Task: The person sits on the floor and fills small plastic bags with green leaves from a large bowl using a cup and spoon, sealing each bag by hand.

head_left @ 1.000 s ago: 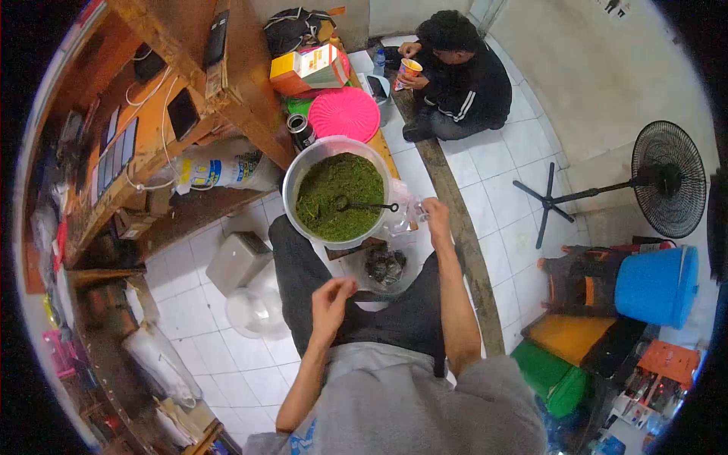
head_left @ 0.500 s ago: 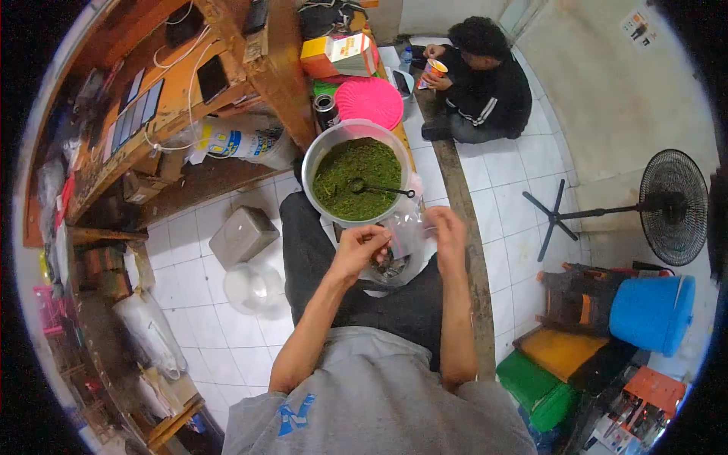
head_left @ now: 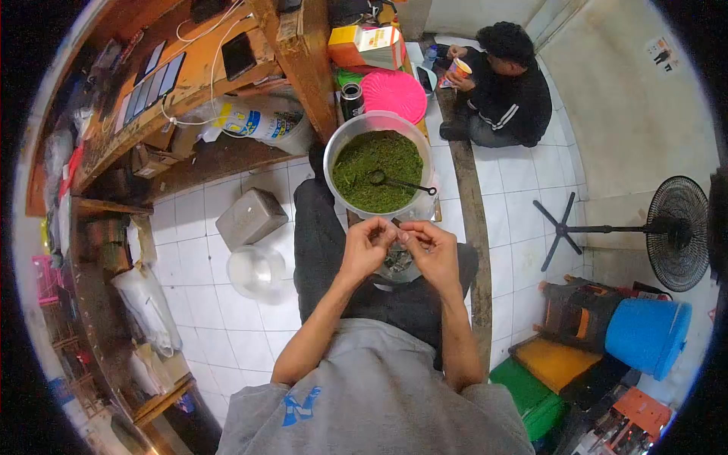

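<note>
Both my hands meet over my lap, just below a large tub [head_left: 331, 186] of green shredded leaves [head_left: 373, 163]. A black spoon [head_left: 406, 184] lies on the leaves, its handle reaching over the tub's right rim. My left hand [head_left: 367, 249] and my right hand [head_left: 432, 254] pinch a small clear plastic bag between their fingertips; the bag is mostly hidden by the fingers. Beneath them, between my legs, is a clear container with dark, shiny packets [head_left: 397, 259], partly covered by my hands.
A pink lid [head_left: 393, 95], a dark can [head_left: 352, 101] and a book [head_left: 368, 47] lie beyond the tub. Another person [head_left: 509, 87] sits at the upper right, holding a cup [head_left: 459, 70]. A fan [head_left: 677, 233] stands right. A plastic bowl [head_left: 256, 271] and grey box [head_left: 252, 220] are left.
My hands were apart with the bag at the right one; they have come together, now touching at the fingertips. The head view has shifted, moving the tub rightward in the picture.
</note>
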{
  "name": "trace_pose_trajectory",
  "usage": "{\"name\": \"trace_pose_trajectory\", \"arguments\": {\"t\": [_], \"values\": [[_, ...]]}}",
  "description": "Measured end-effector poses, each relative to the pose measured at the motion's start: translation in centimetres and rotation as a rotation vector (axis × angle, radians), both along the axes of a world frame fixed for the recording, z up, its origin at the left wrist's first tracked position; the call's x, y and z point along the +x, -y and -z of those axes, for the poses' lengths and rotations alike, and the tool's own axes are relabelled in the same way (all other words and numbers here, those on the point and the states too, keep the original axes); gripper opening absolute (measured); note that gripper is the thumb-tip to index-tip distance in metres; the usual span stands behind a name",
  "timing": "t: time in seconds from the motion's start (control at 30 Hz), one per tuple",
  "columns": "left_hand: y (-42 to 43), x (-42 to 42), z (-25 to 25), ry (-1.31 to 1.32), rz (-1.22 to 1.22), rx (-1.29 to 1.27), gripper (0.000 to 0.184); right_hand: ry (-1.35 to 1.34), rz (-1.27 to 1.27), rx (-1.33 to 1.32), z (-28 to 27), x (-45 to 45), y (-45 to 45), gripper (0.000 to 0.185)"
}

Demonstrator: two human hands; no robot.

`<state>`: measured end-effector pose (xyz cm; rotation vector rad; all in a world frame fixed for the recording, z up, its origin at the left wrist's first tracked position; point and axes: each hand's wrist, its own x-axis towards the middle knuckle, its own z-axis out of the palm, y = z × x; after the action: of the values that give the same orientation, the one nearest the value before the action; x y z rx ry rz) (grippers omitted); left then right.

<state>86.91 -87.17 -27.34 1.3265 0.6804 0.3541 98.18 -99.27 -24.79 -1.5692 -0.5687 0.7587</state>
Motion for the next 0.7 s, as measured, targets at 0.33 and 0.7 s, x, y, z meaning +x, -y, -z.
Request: {"name": "trace_pose_trajectory", "arguments": {"t": [0.33,0.7], "values": [[0.2,-0.3,1.3,0.128,0.092,-0.319,0.014,-0.864,0.232,0.313,3.3,0.0,-0.1,0.019],[-1.8,0.0,-2.5,-0.205,0.047,0.751,0.010,0.462,0.132,-0.176,0.9,0.7,-0.8,0.025]]}}
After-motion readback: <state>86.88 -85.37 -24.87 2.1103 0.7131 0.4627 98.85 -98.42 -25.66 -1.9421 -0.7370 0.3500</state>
